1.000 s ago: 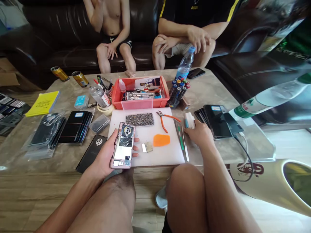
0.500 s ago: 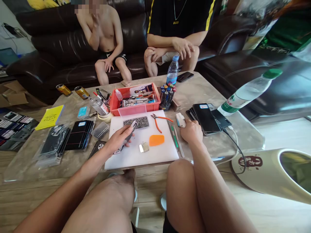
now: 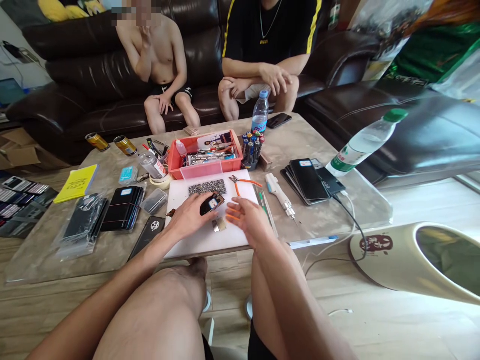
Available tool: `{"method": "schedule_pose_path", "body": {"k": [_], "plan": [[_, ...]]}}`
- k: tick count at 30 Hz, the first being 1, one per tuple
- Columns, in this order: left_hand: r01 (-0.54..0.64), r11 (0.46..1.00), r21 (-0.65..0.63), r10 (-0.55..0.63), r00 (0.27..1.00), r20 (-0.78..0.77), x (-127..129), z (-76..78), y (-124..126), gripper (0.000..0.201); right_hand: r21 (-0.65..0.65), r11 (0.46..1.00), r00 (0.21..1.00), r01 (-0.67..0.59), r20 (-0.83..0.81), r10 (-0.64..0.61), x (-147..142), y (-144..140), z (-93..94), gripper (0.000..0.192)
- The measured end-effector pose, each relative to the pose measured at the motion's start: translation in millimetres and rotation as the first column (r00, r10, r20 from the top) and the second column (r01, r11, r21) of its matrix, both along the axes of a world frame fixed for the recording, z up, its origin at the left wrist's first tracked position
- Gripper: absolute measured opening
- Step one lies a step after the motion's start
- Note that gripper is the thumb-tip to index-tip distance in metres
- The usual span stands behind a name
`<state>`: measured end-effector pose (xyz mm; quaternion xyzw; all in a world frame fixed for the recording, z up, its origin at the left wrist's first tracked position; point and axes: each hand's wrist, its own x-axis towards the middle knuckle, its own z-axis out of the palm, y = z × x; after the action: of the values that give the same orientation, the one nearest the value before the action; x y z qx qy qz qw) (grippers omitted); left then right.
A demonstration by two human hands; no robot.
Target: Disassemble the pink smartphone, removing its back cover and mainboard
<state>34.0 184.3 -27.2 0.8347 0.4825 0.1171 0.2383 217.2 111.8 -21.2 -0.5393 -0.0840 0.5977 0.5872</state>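
On the white board (image 3: 195, 240), near its middle, lies the phone (image 3: 212, 204), and we see it with its long axis running diagonally: one end points up and right toward the pliers (image 3: 243, 182), the other runs down and left under our left hand (image 3: 187, 217). Its upper face shows dark with a small light patch. Our left hand lies over the lower-left part of the phone, fingers curled loosely around its edge and grasping it against the board. Our right hand (image 3: 249, 220) hovers just beside the phone's right end, fingers spread and released, holding nothing; it covers most of an orange pick (image 3: 233, 216), of which only a sliver shows. Just below the phone a small metal part (image 3: 218, 225) rests on the board between our two hands.

Behind the phone, at the board's far edge, sits a grey pad of screws (image 3: 207, 188), and beyond that a red tray (image 3: 204, 168) filled with tools. Right of the board an electric screwdriver (image 3: 279, 192) lies on the table (image 3: 337, 210), tip pointing toward us, with a stack of dark phones (image 3: 307, 180) further right. Left of the board lies a black back cover (image 3: 148, 236), and past it bagged phones (image 3: 122, 209). Two people sit on the couch (image 3: 93, 75) across the table.
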Motion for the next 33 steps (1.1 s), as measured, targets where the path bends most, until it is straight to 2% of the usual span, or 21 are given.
{"method": "schedule_pose_path", "body": {"k": [4,9,13,18,23,30,33], "plan": [[0.003,0.998,0.055,-0.001,1.000,-0.028,-2,2.4,1,0.062,-0.056,0.998,0.985,-0.021,-0.171,0.011,-33,-1,-9.0,0.026],[-0.025,0.993,0.119,0.028,0.999,-0.026,-5,16.8,5,0.068,-0.082,0.997,0.968,0.003,-0.249,-0.023,-42,4,-12.7,0.035],[-0.016,0.991,0.129,0.018,1.000,-0.011,-1,25.7,7,0.068,-0.038,0.999,0.942,0.017,-0.336,-0.029,-51,7,-6.5,0.036],[-0.020,0.991,0.134,0.021,1.000,-0.003,9,18.9,6,0.064,0.115,0.993,0.865,0.009,-0.499,0.050,-58,14,-2.7,0.037],[-0.047,0.987,0.154,0.052,0.998,-0.025,13,12.8,10,0.063,0.156,0.988,0.855,-0.013,-0.510,0.091,-59,21,-5.9,0.032],[-0.100,0.973,0.209,0.104,0.995,-0.006,12,28.0,21,0.065,0.113,0.994,0.858,0.000,-0.510,0.058,-58,21,-8.8,0.032],[-0.102,0.973,0.206,0.099,0.995,0.022,12,28.2,22,0.065,0.137,0.990,0.856,0.029,-0.516,0.046,-61,22,-9.3,0.034]]}}
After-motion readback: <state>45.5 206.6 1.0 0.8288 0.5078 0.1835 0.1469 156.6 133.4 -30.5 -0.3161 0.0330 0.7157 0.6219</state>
